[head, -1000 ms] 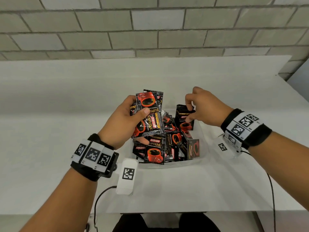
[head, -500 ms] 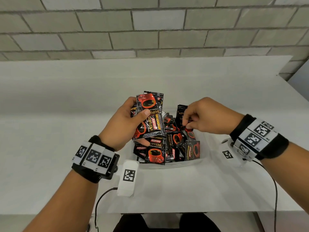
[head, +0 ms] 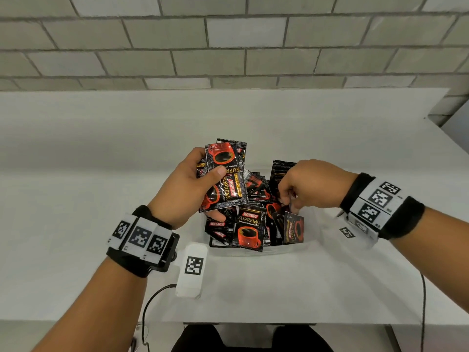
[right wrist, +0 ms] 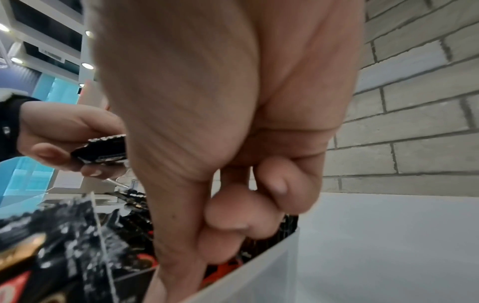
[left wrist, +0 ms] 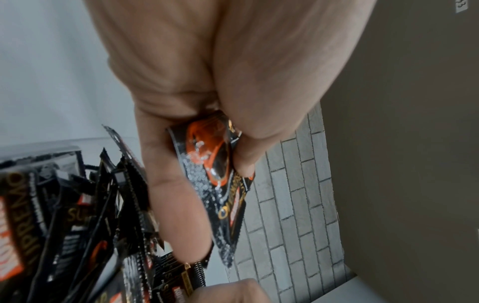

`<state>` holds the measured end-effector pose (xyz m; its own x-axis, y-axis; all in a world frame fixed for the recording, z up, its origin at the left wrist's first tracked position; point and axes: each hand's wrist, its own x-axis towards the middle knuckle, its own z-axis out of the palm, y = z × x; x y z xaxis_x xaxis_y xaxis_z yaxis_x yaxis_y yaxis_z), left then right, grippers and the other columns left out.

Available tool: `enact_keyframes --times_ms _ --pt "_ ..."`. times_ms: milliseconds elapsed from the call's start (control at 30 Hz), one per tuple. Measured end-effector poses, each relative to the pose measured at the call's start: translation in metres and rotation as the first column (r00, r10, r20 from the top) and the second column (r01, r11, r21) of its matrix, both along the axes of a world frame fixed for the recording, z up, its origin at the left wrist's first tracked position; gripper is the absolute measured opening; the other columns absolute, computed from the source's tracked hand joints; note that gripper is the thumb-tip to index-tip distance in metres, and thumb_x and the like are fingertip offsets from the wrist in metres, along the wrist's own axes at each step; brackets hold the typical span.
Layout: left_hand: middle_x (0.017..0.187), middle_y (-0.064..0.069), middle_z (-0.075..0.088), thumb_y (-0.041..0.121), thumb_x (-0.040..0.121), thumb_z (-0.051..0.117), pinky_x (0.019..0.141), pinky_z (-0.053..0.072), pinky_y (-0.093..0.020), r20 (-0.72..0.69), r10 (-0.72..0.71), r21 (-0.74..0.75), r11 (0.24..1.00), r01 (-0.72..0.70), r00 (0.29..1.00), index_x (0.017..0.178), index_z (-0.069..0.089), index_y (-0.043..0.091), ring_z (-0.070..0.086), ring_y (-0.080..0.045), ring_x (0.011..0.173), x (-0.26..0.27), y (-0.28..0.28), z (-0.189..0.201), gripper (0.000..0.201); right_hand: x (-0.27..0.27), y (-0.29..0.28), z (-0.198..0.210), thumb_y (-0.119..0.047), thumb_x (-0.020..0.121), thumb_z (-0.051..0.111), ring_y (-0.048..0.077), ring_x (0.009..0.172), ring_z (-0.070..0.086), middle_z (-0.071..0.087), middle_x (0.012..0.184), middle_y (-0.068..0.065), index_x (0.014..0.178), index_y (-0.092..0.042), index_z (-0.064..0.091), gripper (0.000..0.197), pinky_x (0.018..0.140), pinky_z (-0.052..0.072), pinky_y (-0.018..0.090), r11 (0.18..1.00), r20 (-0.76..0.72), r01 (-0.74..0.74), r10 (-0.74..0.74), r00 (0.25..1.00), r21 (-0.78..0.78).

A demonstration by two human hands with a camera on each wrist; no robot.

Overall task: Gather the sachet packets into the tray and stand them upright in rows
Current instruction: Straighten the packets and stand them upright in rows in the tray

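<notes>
Closest to the person, along the near wall of the clear tray [head: 274,251], a few coffee sachets [head: 250,231] stand up with their fronts facing out, but they lean and do not make a neat row yet. Just past them, the right hand [head: 311,185] dips into the right side of the tray with its fingers curled and its fingertips [head: 289,199] down among the packets. It looks like it is pinching one, but the hand covers that spot, so I cannot tell for sure what it holds, and the right wrist view only shows curled fingers just above the tray wall. To do this step well, I think the hand should take one packet by its top edge, lift it free of the others, and set it straight up against a packet that already stands. The left hand [head: 189,190] is on the left, thumb on top, gripping a small stack of sachets [head: 225,177] above the tray, ready to go in next. It should hold them flat together so none slip out. Farther back, the loose pile of packets [head: 256,185] is all jumbled, and how many lie under it is hidden. The far wall of the tray is hidden too.
</notes>
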<state>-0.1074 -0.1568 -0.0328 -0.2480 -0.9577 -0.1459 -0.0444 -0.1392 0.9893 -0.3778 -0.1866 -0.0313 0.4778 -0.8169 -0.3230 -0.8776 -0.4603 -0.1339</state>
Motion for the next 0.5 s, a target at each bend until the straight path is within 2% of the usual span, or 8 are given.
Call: enact_keyframes --times_ms 67,133,200,267,333,400,500 --pt "0.120 -0.010 0.069 0.021 0.100 0.060 0.051 0.061 -0.047 -0.004 -0.002 0.004 1.000 0.002 1.000 0.132 0.051 0.020 0.076 -0.036 0.089 0.000 0.000 0.000 0.033 -0.006 -0.003 0.002 -0.021 0.076 0.083 -0.001 0.063 0.055 0.061 0.062 -0.017 0.080 -0.028 0.073 0.012 0.058 0.041 0.025 1.000 0.043 0.023 -0.023 0.999 0.003" --pt "0.120 -0.010 0.068 0.021 0.100 0.060 0.051 0.061 -0.046 -0.007 -0.002 0.005 1.000 0.002 1.000 0.132 0.051 0.020 0.076 -0.036 0.090 0.000 0.000 0.001 0.033 -0.011 -0.005 0.004 -0.019 0.076 0.082 0.004 0.071 0.057 0.062 0.075 -0.011 0.078 -0.026 0.071 0.013 0.064 0.049 0.030 0.999 0.088 0.034 -0.032 0.996 -0.023" --pt "0.120 -0.010 0.069 0.021 0.100 0.060 0.051 0.061 -0.047 -0.010 -0.003 0.006 1.000 0.003 1.000 0.132 0.051 0.020 0.076 -0.036 0.090 -0.001 0.000 0.001 0.034 -0.016 -0.004 0.004 -0.013 0.077 0.077 0.010 0.074 0.056 0.058 0.082 -0.008 0.077 -0.023 0.068 0.014 0.067 0.051 0.031 0.995 0.139 0.047 -0.034 0.990 -0.091" --pt "0.120 -0.011 0.069 0.022 0.100 0.060 0.052 0.061 -0.048 -0.010 -0.005 0.005 1.000 0.005 1.000 0.133 0.051 0.020 0.076 -0.037 0.090 -0.002 -0.001 0.000 0.034 -0.018 -0.002 0.003 -0.006 0.077 0.069 0.009 0.069 0.054 0.060 0.079 -0.006 0.075 -0.017 0.063 0.013 0.065 0.049 0.030 0.989 0.187 0.058 -0.033 0.982 -0.134" --pt "0.120 -0.011 0.068 0.022 0.100 0.060 0.052 0.061 -0.047 -0.010 -0.006 0.005 1.000 0.006 1.000 0.133 0.051 0.021 0.076 -0.037 0.089 -0.002 -0.001 0.000 0.034 -0.020 -0.001 0.003 -0.001 0.075 0.064 0.009 0.065 0.054 0.061 0.073 -0.003 0.073 -0.015 0.060 0.014 0.063 0.049 0.033 0.989 0.227 0.077 -0.046 0.973 -0.127" --pt "0.120 -0.010 0.069 0.021 0.100 0.060 0.052 0.061 -0.048 -0.011 -0.007 0.006 1.000 0.007 1.000 0.132 0.051 0.021 0.076 -0.037 0.089 -0.002 -0.001 0.000 0.034 -0.022 -0.002 0.002 0.001 0.074 0.061 0.009 0.063 0.056 0.062 0.069 -0.005 0.075 -0.018 0.060 0.019 0.061 0.050 0.034 0.988 0.266 0.100 -0.065 0.962 -0.120" --pt "0.119 -0.010 0.069 0.021 0.100 0.060 0.053 0.061 -0.048 -0.012 -0.009 0.008 1.000 0.009 1.000 0.132 0.051 0.021 0.076 -0.037 0.089 -0.002 -0.002 0.001 0.033 -0.026 -0.004 0.001 0.005 0.076 0.060 0.007 0.067 0.057 0.062 0.073 -0.008 0.088 -0.029 0.070 0.038 0.064 0.050 0.031 0.985 0.315 0.107 -0.059 0.947 -0.135"
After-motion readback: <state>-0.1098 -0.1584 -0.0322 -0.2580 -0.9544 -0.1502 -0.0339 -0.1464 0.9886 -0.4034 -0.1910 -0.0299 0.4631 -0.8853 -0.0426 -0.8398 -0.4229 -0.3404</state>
